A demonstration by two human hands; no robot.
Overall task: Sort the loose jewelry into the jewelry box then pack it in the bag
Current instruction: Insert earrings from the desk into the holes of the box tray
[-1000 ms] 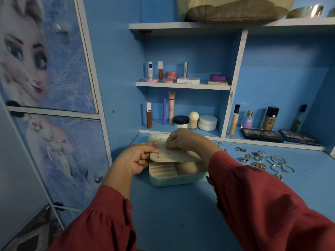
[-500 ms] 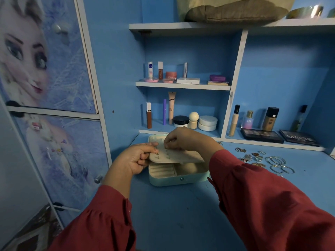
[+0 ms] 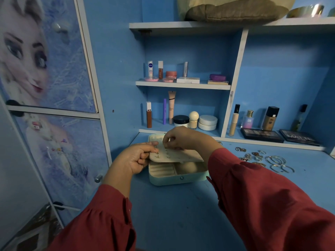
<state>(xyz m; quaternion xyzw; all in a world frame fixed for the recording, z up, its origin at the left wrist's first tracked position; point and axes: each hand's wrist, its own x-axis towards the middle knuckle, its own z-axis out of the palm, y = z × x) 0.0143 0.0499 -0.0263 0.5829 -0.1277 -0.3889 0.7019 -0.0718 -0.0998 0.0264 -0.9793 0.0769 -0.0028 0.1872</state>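
Centrally on the blue desk [image 3: 172, 214] sits the open jewelry box [image 3: 178, 176], its ridged ring slots and side compartment seemingly bare. Above it, the left hand [image 3: 134, 160] pinches the earring panel [image 3: 176, 155], studded with small earrings [image 3: 157, 156]; the right hand [image 3: 181, 137] pinches something tiny against it. Loose jewelry [image 3: 262, 159] lies to the right.

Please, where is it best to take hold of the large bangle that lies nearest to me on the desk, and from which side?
Probably from above, pinching the thin rim of the bangle at its near edge. It lies flat on the desk, so nothing stands up to grip. Its far edge lies close to the other bangles and rings; the near edge has bare desk beside it.
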